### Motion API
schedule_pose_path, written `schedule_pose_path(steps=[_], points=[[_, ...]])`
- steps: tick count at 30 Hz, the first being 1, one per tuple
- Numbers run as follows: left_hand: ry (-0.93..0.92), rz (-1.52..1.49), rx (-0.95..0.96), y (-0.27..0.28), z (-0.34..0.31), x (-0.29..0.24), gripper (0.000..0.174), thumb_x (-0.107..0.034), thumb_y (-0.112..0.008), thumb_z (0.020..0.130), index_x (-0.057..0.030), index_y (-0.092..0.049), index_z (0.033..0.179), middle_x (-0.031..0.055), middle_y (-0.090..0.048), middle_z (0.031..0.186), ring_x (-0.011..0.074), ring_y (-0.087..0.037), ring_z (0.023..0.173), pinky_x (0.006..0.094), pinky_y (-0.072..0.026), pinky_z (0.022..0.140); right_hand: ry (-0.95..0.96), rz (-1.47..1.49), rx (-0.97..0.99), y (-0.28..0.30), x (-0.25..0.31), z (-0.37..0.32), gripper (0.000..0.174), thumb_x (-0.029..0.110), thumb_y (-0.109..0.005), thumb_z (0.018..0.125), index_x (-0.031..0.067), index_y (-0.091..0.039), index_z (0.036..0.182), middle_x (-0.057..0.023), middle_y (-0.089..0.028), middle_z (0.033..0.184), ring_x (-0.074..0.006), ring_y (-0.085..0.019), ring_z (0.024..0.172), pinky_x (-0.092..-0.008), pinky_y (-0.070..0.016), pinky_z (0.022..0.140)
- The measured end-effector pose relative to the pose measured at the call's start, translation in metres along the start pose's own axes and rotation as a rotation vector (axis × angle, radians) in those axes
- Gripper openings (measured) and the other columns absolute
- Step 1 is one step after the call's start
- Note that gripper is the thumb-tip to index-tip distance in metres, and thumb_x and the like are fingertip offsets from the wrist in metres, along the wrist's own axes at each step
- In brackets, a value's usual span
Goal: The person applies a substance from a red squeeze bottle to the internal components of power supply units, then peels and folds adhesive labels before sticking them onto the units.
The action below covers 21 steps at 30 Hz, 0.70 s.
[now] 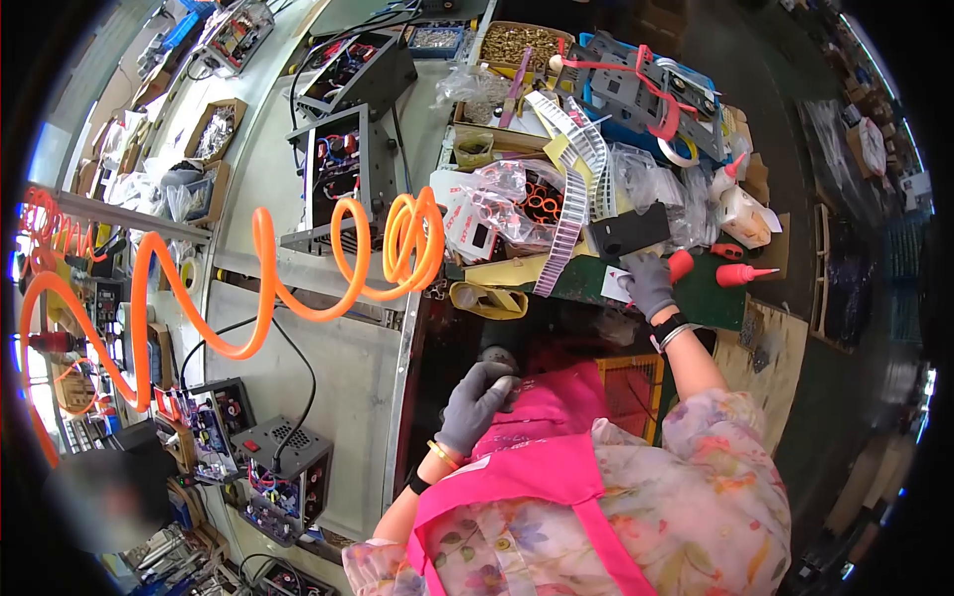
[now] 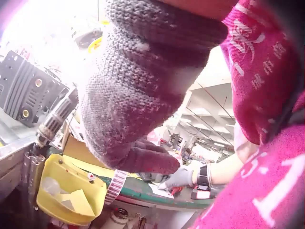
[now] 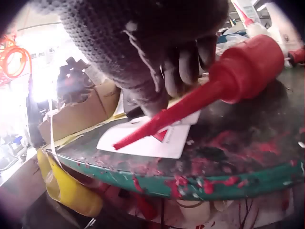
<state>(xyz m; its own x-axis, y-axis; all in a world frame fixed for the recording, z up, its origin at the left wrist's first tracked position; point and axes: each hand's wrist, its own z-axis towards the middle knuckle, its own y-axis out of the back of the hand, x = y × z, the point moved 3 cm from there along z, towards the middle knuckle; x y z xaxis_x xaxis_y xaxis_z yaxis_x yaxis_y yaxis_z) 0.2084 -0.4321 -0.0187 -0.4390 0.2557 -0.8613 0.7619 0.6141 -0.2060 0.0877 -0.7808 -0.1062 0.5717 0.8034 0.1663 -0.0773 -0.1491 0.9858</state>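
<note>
My gloved right hand [image 1: 648,285] is at the green table edge, its thumb and fingers at a small white card [image 3: 143,140] with a red mark. In the right wrist view, the thumb comes down on the card's upper side. A red bottle with a long nozzle [image 3: 248,71] lies beside this hand, its tip reaching across the card. My gloved left hand [image 1: 477,407] hovers in front of the pink apron [image 1: 527,437], fingers loosely bent and holding nothing. A yellow bin [image 2: 71,191] hangs at the table edge beyond it.
A dark box-shaped part [image 1: 631,230], a strip of labels [image 1: 564,238] and plastic bags crowd the table behind the right hand. Another red bottle [image 1: 740,274] lies to the right. An orange coiled hose [image 1: 263,288] hangs over the left bench, where open metal units [image 1: 343,164] stand.
</note>
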Motion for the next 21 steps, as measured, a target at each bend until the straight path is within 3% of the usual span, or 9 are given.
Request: schedule_pose_path(steps=[4, 7, 10, 11, 15, 18, 21], points=[[0.081, -0.026, -0.074, 0.009, -0.010, -0.002, 0.022, -0.014, -0.055, 0.094, 0.0009, -0.055, 0.110, 0.0089, -0.065, 0.095, 0.0117, -0.060, 0.082, 0.0260, -0.0516, 0.073, 0.022, -0.133, -0.185, 0.003, -0.012, -0.006, 0.028, 0.024, -0.071, 0.072, 0.0164, -0.062, 0.097, -0.0058, -0.059, 0.096, -0.0282, -0.054, 0.099, -0.0447, -0.0403, 0.083], [0.088, -0.076, -0.096, 0.015, -0.012, 0.003, 0.022, -0.015, -0.055, 0.094, 0.0008, -0.054, 0.110, 0.0096, -0.065, 0.095, 0.0119, -0.060, 0.082, 0.0264, -0.0514, 0.073, 0.092, -0.019, -0.146, 0.004, 0.004, -0.018, 0.028, 0.027, -0.069, 0.072, 0.0165, -0.062, 0.097, -0.0060, -0.059, 0.094, -0.0277, -0.055, 0.094, -0.0432, -0.0405, 0.082], [0.097, -0.123, -0.104, 0.017, -0.013, 0.007, 0.022, -0.014, -0.055, 0.094, 0.0006, -0.054, 0.111, 0.0100, -0.064, 0.095, 0.0124, -0.060, 0.081, 0.0265, -0.0514, 0.073, 0.299, -0.145, -0.039, 0.006, 0.031, -0.029, 0.026, 0.028, -0.066, 0.075, 0.0172, -0.062, 0.098, -0.0062, -0.058, 0.094, -0.0272, -0.056, 0.089, -0.0429, -0.0404, 0.081], [0.084, -0.110, -0.095, 0.018, -0.013, 0.008, 0.022, -0.014, -0.055, 0.094, 0.0006, -0.053, 0.111, 0.0100, -0.064, 0.095, 0.0126, -0.060, 0.081, 0.0266, -0.0514, 0.073, 0.327, -0.175, -0.109, 0.002, 0.029, -0.029, 0.020, 0.024, -0.063, 0.075, 0.0179, -0.063, 0.094, -0.0054, -0.059, 0.091, -0.0260, -0.057, 0.084, -0.0428, -0.0404, 0.079], [0.063, -0.070, -0.097, 0.019, -0.014, 0.009, 0.022, -0.015, -0.055, 0.094, 0.0003, -0.054, 0.110, 0.0082, -0.064, 0.093, 0.0118, -0.060, 0.081, 0.0261, -0.0508, 0.073, 0.259, -0.174, -0.136, -0.013, 0.002, -0.011, 0.016, 0.017, -0.061, 0.071, 0.0182, -0.062, 0.086, -0.0031, -0.059, 0.083, -0.0235, -0.058, 0.081, -0.0403, -0.0399, 0.074], [-0.014, 0.102, -0.119, 0.023, -0.017, 0.002, 0.019, -0.012, -0.055, 0.094, 0.0002, -0.056, 0.108, 0.0064, -0.064, 0.089, 0.0111, -0.063, 0.079, 0.0269, -0.0553, 0.070, 0.277, -0.198, 0.006, -0.003, 0.004, -0.003, 0.016, 0.013, -0.060, 0.074, 0.0158, -0.063, 0.090, -0.0064, -0.060, 0.085, -0.0265, -0.059, 0.082, -0.0409, -0.0432, 0.074], [-0.003, 0.091, -0.160, 0.023, -0.022, -0.003, 0.019, -0.012, -0.055, 0.094, 0.0001, -0.056, 0.108, 0.0062, -0.064, 0.090, 0.0112, -0.063, 0.079, 0.0271, -0.0553, 0.069, 0.183, 0.305, -0.346, 0.045, 0.027, 0.029, 0.018, 0.008, -0.059, 0.078, 0.0115, -0.064, 0.096, -0.0104, -0.061, 0.090, -0.0312, -0.060, 0.085, -0.0425, -0.0467, 0.076]])
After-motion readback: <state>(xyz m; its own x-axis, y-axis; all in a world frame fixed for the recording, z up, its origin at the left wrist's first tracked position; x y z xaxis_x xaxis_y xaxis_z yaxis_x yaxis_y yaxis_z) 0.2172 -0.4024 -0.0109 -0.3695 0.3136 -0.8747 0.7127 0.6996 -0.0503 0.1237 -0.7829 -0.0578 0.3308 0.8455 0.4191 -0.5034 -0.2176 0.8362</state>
